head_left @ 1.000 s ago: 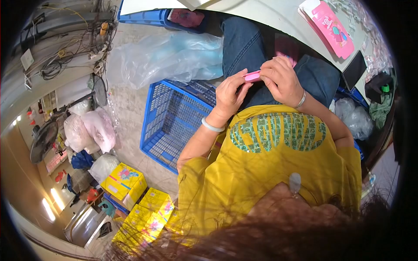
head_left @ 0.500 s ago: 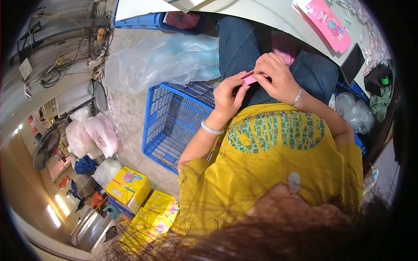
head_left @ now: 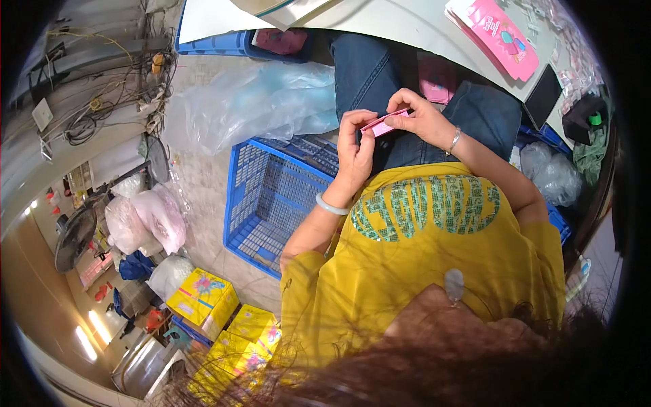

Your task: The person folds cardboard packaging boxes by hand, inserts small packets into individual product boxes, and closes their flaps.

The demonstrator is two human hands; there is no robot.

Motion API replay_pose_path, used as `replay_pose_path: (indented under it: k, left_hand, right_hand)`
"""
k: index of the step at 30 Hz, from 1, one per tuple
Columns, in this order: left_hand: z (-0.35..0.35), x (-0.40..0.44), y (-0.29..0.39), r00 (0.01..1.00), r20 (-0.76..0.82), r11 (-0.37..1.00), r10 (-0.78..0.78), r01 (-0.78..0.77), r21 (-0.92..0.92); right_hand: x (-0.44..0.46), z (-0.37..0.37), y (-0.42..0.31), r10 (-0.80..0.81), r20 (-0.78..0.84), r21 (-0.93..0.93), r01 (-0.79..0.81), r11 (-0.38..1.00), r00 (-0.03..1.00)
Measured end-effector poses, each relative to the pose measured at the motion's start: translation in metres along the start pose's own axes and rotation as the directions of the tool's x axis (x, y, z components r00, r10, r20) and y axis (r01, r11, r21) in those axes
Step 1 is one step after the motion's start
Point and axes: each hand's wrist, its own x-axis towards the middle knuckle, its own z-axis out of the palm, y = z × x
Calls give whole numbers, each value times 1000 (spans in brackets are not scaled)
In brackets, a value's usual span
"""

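Note:
A small, narrow pink folded card [head_left: 386, 123] is held between my two hands above my lap. My left hand [head_left: 355, 144], with a pale bangle at the wrist, pinches its left end between thumb and fingers. At the other end, the thumb and curled fingers of my right hand [head_left: 422, 122] close on the card. Fingers cover part of it, so its full shape is hidden. Below lie my jeans [head_left: 369, 74], and a pink printed packet [head_left: 437, 80] shows between the knees.
A blue plastic crate [head_left: 271, 203] stands on the floor at my left, beside clear plastic bags [head_left: 251, 102]. On the white table [head_left: 400, 27] lie pink printed cards [head_left: 498, 37] and a dark phone-like slab [head_left: 543, 97]. Yellow boxes [head_left: 203, 295] sit lower left.
Both hands still grip the pink card, which has shifted slightly and turned a little. My right fingers have moved left along it. The whole view has also shifted slightly.

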Motion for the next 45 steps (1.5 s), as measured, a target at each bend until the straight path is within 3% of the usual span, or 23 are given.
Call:
replay_pose_path:
  k: [2, 8, 11, 13, 14, 15, 17, 19, 22, 23, 25, 26, 28, 29, 30, 31, 33, 34, 35, 38, 41, 44, 45]
  left_hand:
    - [1, 0, 4, 997, 71, 996, 31, -37, 80]
    - [3, -3, 12, 988, 120, 995, -93, 88, 49]
    - [-1, -4, 3, 994, 102, 999, 32, -32, 1]
    - [-1, 0, 11, 986, -47, 987, 161, -162, -12]
    - [2, 1, 8, 991, -126, 990, 42, -59, -132]
    - [3, 5, 9, 997, -72, 956, -40, 17, -292]
    - [6, 12, 10, 976, 105, 760, -190, 214, -614]
    - [14, 20, 19, 897, 372, 378, -237, 438, -816]
    - [24, 31, 13, 869, 458, 40, -187, 473, -880]
    - [25, 35, 12, 873, 449, 85, -189, 470, -878]
    - [26, 43, 9, 881, 433, 174, -191, 465, -868]
    - [22, 46, 9, 851, 441, 231, -286, 508, -830]
    - [19, 51, 6, 851, 464, 345, -243, 524, -779]
    - [18, 53, 4, 848, 479, 399, -225, 529, -749]
    - [21, 59, 19, 801, 557, 339, -221, 599, -726]
    - [24, 60, 24, 812, 531, 404, -242, 582, -706]
    - [28, 59, 30, 837, 473, 530, -273, 542, -653]
    - [28, 57, 25, 839, 462, 551, -289, 540, -637]
    - [29, 57, 23, 838, 457, 564, -299, 541, -623]
    - [27, 58, 18, 831, 430, 593, -353, 554, -584]
    - [27, 59, 15, 830, 397, 635, -391, 556, -537]
    - [30, 57, 10, 827, 413, 641, -382, 559, -526]
    - [30, 59, 10, 814, 434, 654, -385, 573, -494]
  right_hand:
    - [-2, -1, 4, 16, 21, 23, -17, 1000, 1000]
    - [1, -4, 10, -45, 20, -42, 46, 998, 999]
    - [-5, -9, -8, -273, -17, -119, 269, 956, 962]
    - [-14, -15, -33, -606, -52, -358, 552, 753, 794]
    - [-17, -19, -40, -746, -34, -472, 647, 599, 666]
    - [-19, -24, -42, -812, 68, -564, 693, 448, 580]
    - [-17, -25, -45, -899, 170, -652, 731, 204, 403]
    - [-15, -24, -37, -895, 256, -674, 731, 106, 366]
    - [-16, -28, -33, -865, 351, -683, 730, 25, 358]
    - [-17, -31, -33, -850, 377, -686, 728, 10, 367]
    - [-21, -34, -41, -790, 366, -671, 727, 142, 492]
    - [-25, -41, -46, -751, 375, -657, 727, 198, 544]
    - [-28, -51, -57, -712, 335, -637, 705, 312, 617]
    - [-27, -52, -59, -701, 198, -639, 633, 438, 685]
    - [-24, -53, -60, -667, 57, -621, 549, 559, 743]
    - [-21, -52, -61, -612, -83, -583, 459, 670, 787]
    - [-7, -46, -58, -418, -271, -350, 316, 882, 867]
    - [-4, -46, -50, -297, -253, -278, 225, 934, 921]
    - [-2, -45, -44, -174, -221, -207, 128, 970, 960]
    - [-1, -41, -38, -15, -138, 50, 22, 999, 990]
    - [1, -38, -35, -166, -220, 13, 173, 985, 961]
    - [-1, -43, -28, -124, -181, -12, 123, 992, 976]
    - [0, -45, -30, -179, -186, -63, 170, 983, 966]
